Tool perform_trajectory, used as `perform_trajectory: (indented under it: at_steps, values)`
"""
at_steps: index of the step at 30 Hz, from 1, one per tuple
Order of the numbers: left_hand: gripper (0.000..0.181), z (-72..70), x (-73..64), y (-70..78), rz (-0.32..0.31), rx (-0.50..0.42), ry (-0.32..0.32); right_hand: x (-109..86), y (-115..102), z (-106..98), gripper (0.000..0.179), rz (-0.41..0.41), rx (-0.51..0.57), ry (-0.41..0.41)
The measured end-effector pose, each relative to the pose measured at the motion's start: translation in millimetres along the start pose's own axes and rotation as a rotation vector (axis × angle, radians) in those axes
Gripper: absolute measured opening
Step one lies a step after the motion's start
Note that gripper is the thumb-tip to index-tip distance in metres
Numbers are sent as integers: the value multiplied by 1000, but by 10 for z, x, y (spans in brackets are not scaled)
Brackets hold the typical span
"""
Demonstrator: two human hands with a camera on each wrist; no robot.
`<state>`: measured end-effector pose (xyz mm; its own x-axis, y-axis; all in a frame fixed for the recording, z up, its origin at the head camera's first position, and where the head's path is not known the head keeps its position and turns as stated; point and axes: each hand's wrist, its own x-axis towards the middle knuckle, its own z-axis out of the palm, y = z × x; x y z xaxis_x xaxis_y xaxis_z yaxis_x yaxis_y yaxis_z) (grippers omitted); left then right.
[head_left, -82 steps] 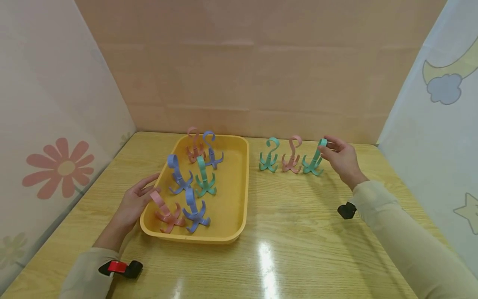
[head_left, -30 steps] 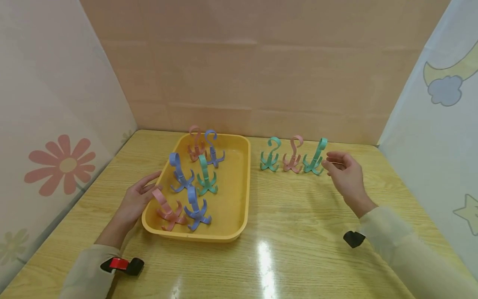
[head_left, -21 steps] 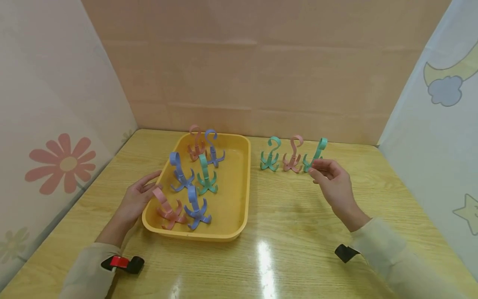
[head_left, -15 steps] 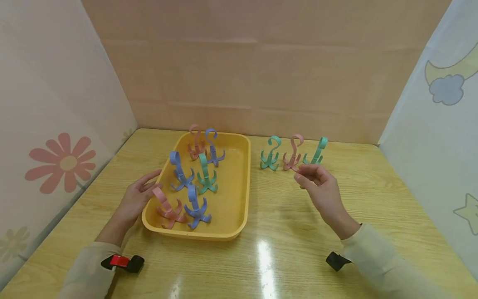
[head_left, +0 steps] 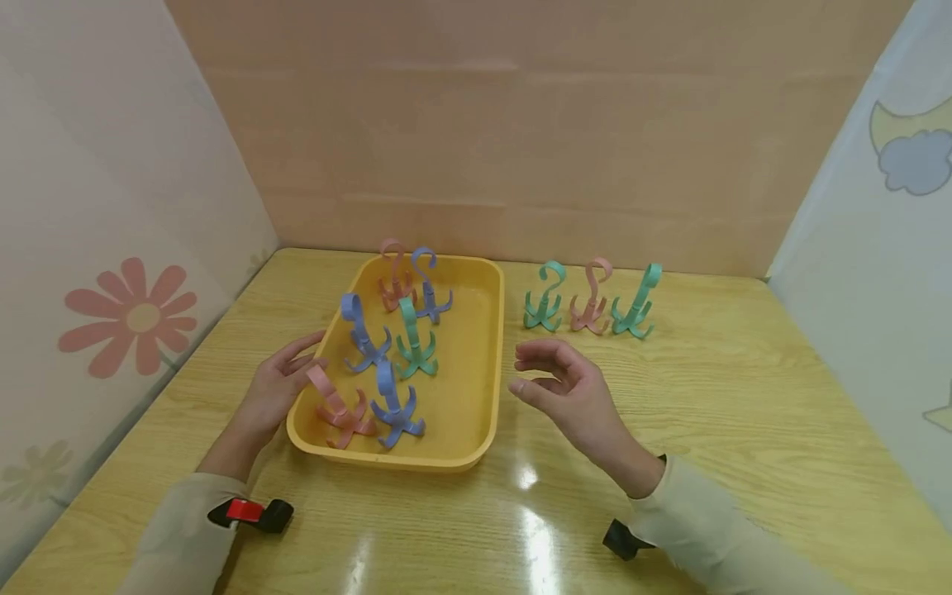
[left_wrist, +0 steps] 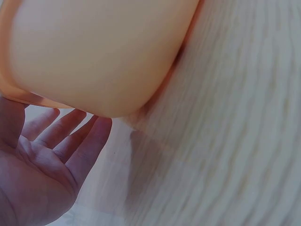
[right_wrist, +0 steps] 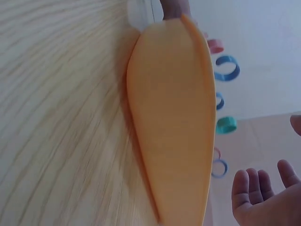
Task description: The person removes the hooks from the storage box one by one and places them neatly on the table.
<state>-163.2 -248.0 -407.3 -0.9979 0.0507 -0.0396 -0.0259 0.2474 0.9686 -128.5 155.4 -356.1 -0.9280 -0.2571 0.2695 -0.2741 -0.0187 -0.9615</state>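
A yellow tray [head_left: 464, 372] stands left of centre on the table in the head view. My left hand [head_left: 266, 398] holds its left side, thumb at the rim and fingers against the outer wall [left_wrist: 99, 52]. In the tray stand several octopus-shaped hooks: pink hooks [head_left: 345, 419], blue hooks [head_left: 397, 413] and a green hook [head_left: 416, 354]. My right hand [head_left: 576, 401] hovers just right of the tray, thumb and fingers apart, holding nothing. Behind it, a green hook [head_left: 543, 310], a pink hook [head_left: 590, 312] and another green hook [head_left: 632, 316] stand in a row.
The wooden table [head_left: 714, 397] runs back to a beige rear panel [head_left: 461, 149]. Patterned side panels [head_left: 89, 190] close in the left and right. The tray's wall [right_wrist: 169, 117] rises beside my right hand.
My right hand has let go of the right-hand green hook, left it standing in the row, and moved left and nearer to the tray. The left hand stays at the tray.
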Motion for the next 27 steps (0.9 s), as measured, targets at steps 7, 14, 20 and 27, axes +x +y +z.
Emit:
perform_trajectory:
  at_steps: [7, 14, 20, 27]
  values:
    - [62, -13, -3, -1, 6, -7, -4, 60, -58, 365, 44, 0, 59, -145]
    - [63, -5, 3, 5, -5, -4, 0, 174, -83, 628, 49, 72, -4, -216]
    - [63, -3, -1, 6, -5, -12, -1, 299, -151, 789, 51, 203, -15, -315]
    - [63, 6, -2, 17, -12, -33, -2, 426, -211, 915, 53, 242, -95, -369]
